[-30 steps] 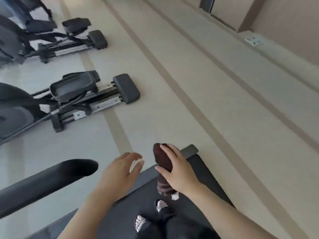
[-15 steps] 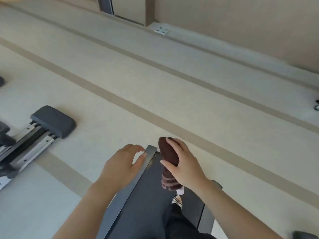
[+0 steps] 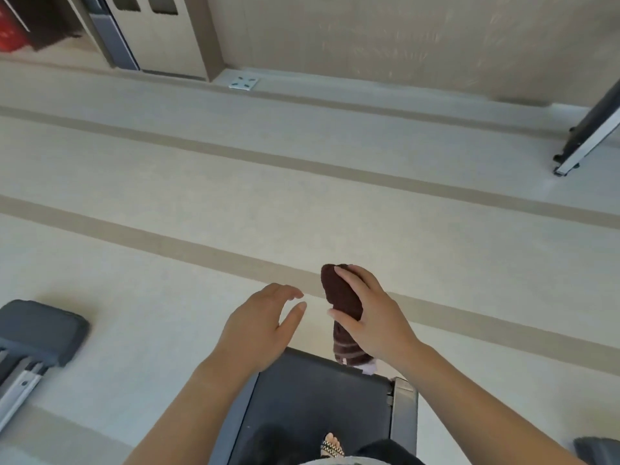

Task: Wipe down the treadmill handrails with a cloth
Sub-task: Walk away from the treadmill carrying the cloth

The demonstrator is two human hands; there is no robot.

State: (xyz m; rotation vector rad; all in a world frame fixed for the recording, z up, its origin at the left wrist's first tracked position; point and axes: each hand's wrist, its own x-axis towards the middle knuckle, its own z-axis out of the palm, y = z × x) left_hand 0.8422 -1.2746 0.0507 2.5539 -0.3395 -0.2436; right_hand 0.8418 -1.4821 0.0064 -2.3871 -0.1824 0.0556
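My right hand (image 3: 372,317) grips a rolled dark brown cloth (image 3: 340,293) with paler stripes near its lower end, held upright in front of me. To its left my left hand (image 3: 261,325) hovers empty, fingers spread and curled, a short gap from the cloth. Below both hands lies the rear end of the black treadmill belt (image 3: 318,394) with grey side rails, and a sandalled foot (image 3: 332,446) stands on it. No handrail shows in this view.
The grey end cap of an elliptical machine (image 3: 40,330) sits on the floor at lower left. Another machine's frame (image 3: 587,135) leans in at upper right. Pale floor with tan stripes runs to a beige wall and double doors (image 3: 161,31). A floor socket (image 3: 244,82) lies by the wall.
The view has swung right: the black handrail and ellipticals slid out to the left, the wall and doors came in. The hands keep the same pose, the right still holding the cloth.
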